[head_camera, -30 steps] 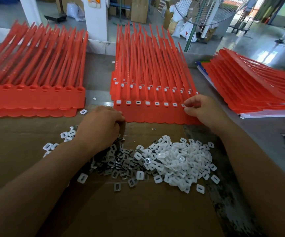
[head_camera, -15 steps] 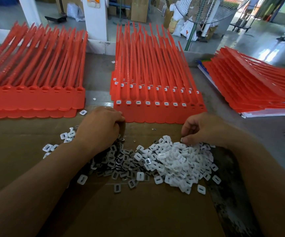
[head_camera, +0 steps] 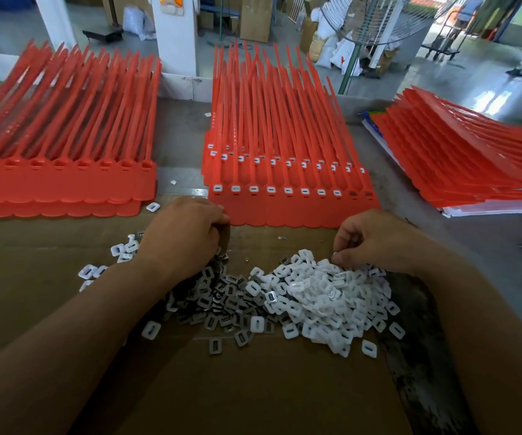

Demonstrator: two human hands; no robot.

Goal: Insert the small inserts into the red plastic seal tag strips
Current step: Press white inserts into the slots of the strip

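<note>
now: cardboard [head_camera: 253, 387] in front, strips [head_camera: 284, 211] stacked at its far edge, front row mostly fitted, right-end sockets [head_camera: 367, 194] look empty. inserts [head_camera: 325, 296] heaped on the cardboard. left hand [head_camera: 181, 237] curled knuckles-up on the heap's dark side, contents hidden. right hand [head_camera: 375, 243] curled, fingertips [head_camera: 336, 256] on the white heap; pinch not confirmed. inserts judged light, stiff, slick: take one by its edges.

Left hand [head_camera: 184, 237] hides its fingers; right strip stack [head_camera: 473, 164] blurred, cut off
</note>
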